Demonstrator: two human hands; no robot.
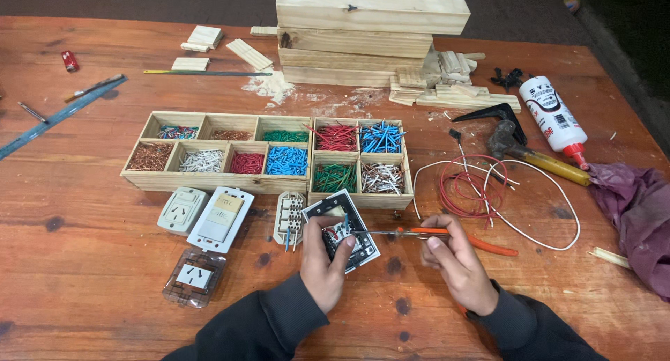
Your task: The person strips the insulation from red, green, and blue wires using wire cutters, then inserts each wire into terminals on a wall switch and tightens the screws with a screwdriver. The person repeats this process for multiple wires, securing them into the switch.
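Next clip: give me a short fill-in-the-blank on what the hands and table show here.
1. The left hand holds a black-framed ____.
2. The right hand holds an orange-handled ____.
3. The glue bottle has a ____ tip.
4. The wooden tray holds cut ____ sorted by colour.

Missing: switch module; screwdriver; red; wires

You worked bare-handed, no gloves, rings or watch showing on either your left hand (326,258) or your right hand (457,263). Both arms wore long sleeves of a dark charcoal, soft-looking knit, plain and without print. Your left sleeve (258,326), entering from about 7 o'clock, ended in a snug cuff at the wrist and bunched in loose folds behind it. Your right sleeve (534,326), entering from about 5 o'clock, ended in the same kind of cuff.
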